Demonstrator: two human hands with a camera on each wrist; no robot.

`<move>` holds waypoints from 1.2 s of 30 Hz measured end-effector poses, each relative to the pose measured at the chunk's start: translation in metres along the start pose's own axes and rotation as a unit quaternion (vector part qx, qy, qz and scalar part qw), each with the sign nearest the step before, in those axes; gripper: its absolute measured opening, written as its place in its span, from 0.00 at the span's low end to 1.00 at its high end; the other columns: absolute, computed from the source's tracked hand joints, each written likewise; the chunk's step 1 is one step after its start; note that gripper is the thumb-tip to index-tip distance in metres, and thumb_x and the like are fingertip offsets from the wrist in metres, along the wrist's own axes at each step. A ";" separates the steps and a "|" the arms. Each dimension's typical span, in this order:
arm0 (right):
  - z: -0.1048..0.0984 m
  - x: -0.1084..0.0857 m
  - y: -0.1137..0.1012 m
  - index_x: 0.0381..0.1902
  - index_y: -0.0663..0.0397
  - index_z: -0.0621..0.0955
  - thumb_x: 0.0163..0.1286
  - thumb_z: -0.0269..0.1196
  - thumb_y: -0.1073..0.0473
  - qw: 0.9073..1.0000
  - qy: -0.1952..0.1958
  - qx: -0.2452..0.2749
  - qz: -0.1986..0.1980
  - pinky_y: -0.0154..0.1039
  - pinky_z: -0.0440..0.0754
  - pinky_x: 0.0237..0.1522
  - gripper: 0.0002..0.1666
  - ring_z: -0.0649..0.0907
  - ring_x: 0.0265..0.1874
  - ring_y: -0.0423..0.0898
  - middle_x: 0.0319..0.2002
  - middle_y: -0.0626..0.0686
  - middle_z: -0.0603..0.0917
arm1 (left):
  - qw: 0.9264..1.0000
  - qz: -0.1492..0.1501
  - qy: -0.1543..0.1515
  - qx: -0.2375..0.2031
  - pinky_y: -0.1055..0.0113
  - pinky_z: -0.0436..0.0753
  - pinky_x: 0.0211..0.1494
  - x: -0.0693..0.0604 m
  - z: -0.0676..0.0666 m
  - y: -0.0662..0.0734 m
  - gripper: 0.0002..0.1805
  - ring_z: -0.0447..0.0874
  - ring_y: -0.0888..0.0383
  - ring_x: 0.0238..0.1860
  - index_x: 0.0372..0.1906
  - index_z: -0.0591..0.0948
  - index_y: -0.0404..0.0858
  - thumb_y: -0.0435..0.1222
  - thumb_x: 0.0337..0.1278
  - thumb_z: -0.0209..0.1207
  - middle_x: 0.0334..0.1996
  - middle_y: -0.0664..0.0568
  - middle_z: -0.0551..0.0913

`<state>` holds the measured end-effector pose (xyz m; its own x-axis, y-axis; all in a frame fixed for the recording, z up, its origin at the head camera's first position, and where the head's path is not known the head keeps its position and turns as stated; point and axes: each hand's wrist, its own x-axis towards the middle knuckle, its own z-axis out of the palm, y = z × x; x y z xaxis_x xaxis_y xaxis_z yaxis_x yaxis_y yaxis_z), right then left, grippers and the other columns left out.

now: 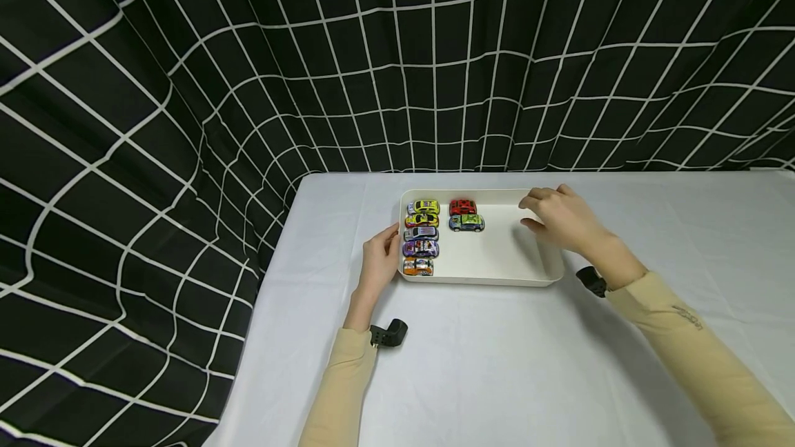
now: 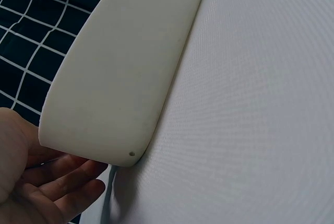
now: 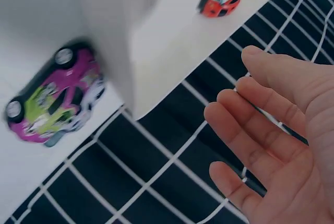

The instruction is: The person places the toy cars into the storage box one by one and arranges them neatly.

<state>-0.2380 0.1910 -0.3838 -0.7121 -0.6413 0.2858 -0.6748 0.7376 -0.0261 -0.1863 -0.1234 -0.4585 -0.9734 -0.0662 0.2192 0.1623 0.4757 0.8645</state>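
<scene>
A shallow white tray (image 1: 484, 280) holds toy cars: a left column of several, including a purple car (image 1: 421, 248) and an orange-and-white car (image 1: 418, 267). A red car (image 1: 462, 207) and a green car (image 1: 466, 223) sit to the right of that column. My left hand (image 1: 380, 257) rests at the tray's left end; in the left wrist view its fingers (image 2: 78, 187) lie loosely against the outside wall. Over the tray's right end hovers my right hand (image 1: 562, 219), fingers loosely bent, holding nothing. A magenta-and-green car (image 3: 57, 96) stands outside the tray, hidden in the head view.
A white cloth covers the table (image 1: 472, 364). Behind it and at the left hangs a black curtain with a white grid (image 1: 435, 74). Each wrist wears a small black camera, such as the left one (image 1: 389, 333).
</scene>
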 end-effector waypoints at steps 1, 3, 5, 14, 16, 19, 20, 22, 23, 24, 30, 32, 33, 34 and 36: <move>0.000 -0.002 0.002 0.36 0.64 0.81 0.51 0.69 0.65 1.000 0.002 0.000 0.002 0.49 0.71 0.32 0.13 0.81 0.33 0.54 0.34 0.58 0.82 | 1.000 -0.001 0.000 0.000 0.66 0.83 0.42 0.000 0.000 0.000 0.17 0.83 0.47 0.41 0.56 0.74 0.25 0.27 0.64 0.50 0.46 0.34 0.80; 0.000 -0.007 0.006 0.35 0.64 0.81 0.51 0.69 0.65 1.000 0.009 0.001 0.004 0.48 0.71 0.32 0.13 0.81 0.31 0.54 0.32 0.57 0.82 | 1.000 -0.003 -0.001 0.000 0.66 0.83 0.42 0.000 0.000 0.000 0.17 0.83 0.47 0.41 0.56 0.74 0.25 0.27 0.64 0.50 0.46 0.34 0.80; 0.002 -0.012 0.010 0.34 0.64 0.81 0.50 0.69 0.65 1.000 0.021 0.003 0.003 0.48 0.71 0.30 0.12 0.81 0.28 0.53 0.31 0.56 0.82 | 1.000 -0.003 -0.001 0.000 0.66 0.83 0.42 0.000 0.000 -0.001 0.17 0.83 0.48 0.41 0.56 0.74 0.25 0.27 0.64 0.50 0.46 0.34 0.80; 0.008 -0.032 0.022 0.35 0.65 0.82 0.52 0.68 0.67 0.999 0.024 0.013 0.032 0.51 0.72 0.29 0.11 0.81 0.28 0.53 0.30 0.57 0.82 | 1.000 0.001 0.000 0.001 0.66 0.83 0.42 -0.002 0.000 -0.001 0.17 0.83 0.47 0.41 0.56 0.74 0.25 0.27 0.64 0.50 0.46 0.34 0.80; 0.008 -0.035 0.024 0.35 0.66 0.82 0.52 0.68 0.67 0.999 0.017 0.010 0.039 0.51 0.73 0.29 0.11 0.81 0.28 0.54 0.31 0.58 0.82 | 1.000 0.001 -0.001 0.000 0.66 0.83 0.42 -0.002 0.000 0.000 0.17 0.83 0.47 0.41 0.56 0.73 0.25 0.27 0.64 0.50 0.46 0.34 0.80; 0.009 -0.040 0.028 0.36 0.66 0.82 0.52 0.68 0.67 0.999 0.009 0.010 0.048 0.54 0.73 0.30 0.12 0.81 0.30 0.55 0.33 0.60 0.82 | 1.000 0.001 -0.001 0.000 0.67 0.83 0.42 -0.001 0.000 0.000 0.17 0.83 0.48 0.41 0.56 0.74 0.25 0.27 0.64 0.50 0.46 0.34 0.80; 0.009 -0.041 0.029 0.36 0.66 0.82 0.52 0.68 0.66 0.999 0.008 0.009 0.049 0.54 0.73 0.30 0.13 0.81 0.30 0.56 0.33 0.60 0.82 | 1.000 0.002 -0.001 0.000 0.67 0.83 0.42 -0.001 0.000 0.000 0.17 0.83 0.48 0.41 0.55 0.74 0.25 0.27 0.64 0.50 0.46 0.34 0.80; 0.011 -0.044 0.032 0.36 0.66 0.82 0.52 0.68 0.66 0.999 0.005 0.010 0.052 0.55 0.73 0.30 0.13 0.81 0.31 0.56 0.33 0.61 0.82 | 1.000 0.003 -0.001 0.001 0.67 0.83 0.42 -0.001 0.000 0.000 0.17 0.83 0.48 0.41 0.55 0.74 0.25 0.27 0.64 0.50 0.46 0.34 0.80; 0.011 -0.045 0.033 0.37 0.66 0.82 0.52 0.68 0.66 0.998 0.004 0.010 0.054 0.56 0.73 0.30 0.13 0.81 0.31 0.56 0.34 0.61 0.82 | 1.000 0.003 0.000 0.001 0.67 0.83 0.42 -0.001 0.000 0.000 0.17 0.83 0.48 0.41 0.55 0.74 0.25 0.27 0.64 0.50 0.46 0.34 0.80; 0.012 -0.046 0.034 0.37 0.66 0.82 0.52 0.68 0.67 0.998 0.003 0.011 0.056 0.55 0.73 0.30 0.13 0.81 0.31 0.56 0.34 0.61 0.82 | 1.000 0.004 0.000 0.002 0.67 0.83 0.42 -0.001 0.000 0.000 0.17 0.83 0.48 0.41 0.55 0.74 0.25 0.27 0.64 0.50 0.46 0.34 0.80; 0.015 -0.052 0.041 0.38 0.65 0.82 0.51 0.68 0.68 0.997 -0.015 0.019 0.073 0.56 0.72 0.30 0.14 0.81 0.34 0.58 0.36 0.62 0.82 | 1.000 0.009 0.001 0.004 0.67 0.83 0.41 -0.001 0.000 0.000 0.17 0.83 0.48 0.41 0.55 0.74 0.25 0.27 0.64 0.50 0.46 0.34 0.80; 0.016 -0.054 0.043 0.39 0.64 0.82 0.51 0.68 0.68 0.996 -0.022 0.022 0.081 0.56 0.72 0.31 0.14 0.80 0.35 0.58 0.37 0.62 0.81 | 1.000 0.008 0.001 0.005 0.67 0.83 0.40 -0.001 -0.001 0.001 0.17 0.83 0.48 0.40 0.55 0.74 0.25 0.27 0.64 0.50 0.46 0.34 0.80; 0.017 -0.054 0.043 0.38 0.64 0.82 0.52 0.68 0.68 0.996 -0.025 0.023 0.084 0.56 0.72 0.31 0.14 0.80 0.36 0.58 0.37 0.62 0.81 | 1.000 0.009 0.000 0.005 0.67 0.83 0.39 -0.001 -0.001 0.001 0.17 0.84 0.48 0.39 0.55 0.74 0.25 0.27 0.63 0.50 0.45 0.34 0.80; 0.018 -0.055 0.044 0.38 0.64 0.82 0.52 0.68 0.67 0.995 -0.028 0.024 0.088 0.56 0.72 0.32 0.14 0.80 0.36 0.58 0.37 0.62 0.81 | 1.000 0.008 0.000 0.005 0.67 0.83 0.39 -0.001 -0.001 0.001 0.17 0.84 0.48 0.39 0.55 0.74 0.25 0.27 0.63 0.50 0.45 0.34 0.80; 0.019 -0.055 0.045 0.38 0.63 0.82 0.52 0.68 0.67 0.995 -0.032 0.023 0.094 0.56 0.72 0.33 0.14 0.80 0.37 0.58 0.37 0.61 0.81 | 1.000 0.008 0.000 0.004 0.68 0.83 0.38 -0.001 -0.001 0.001 0.17 0.84 0.48 0.38 0.55 0.74 0.25 0.27 0.63 0.50 0.45 0.34 0.80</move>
<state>-0.2326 0.2558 -0.4186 -0.8362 -0.5068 0.2098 -0.5362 0.8358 -0.1180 -0.1850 -0.1238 -0.4577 -0.9705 -0.0583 0.2337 0.1774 0.4836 0.8571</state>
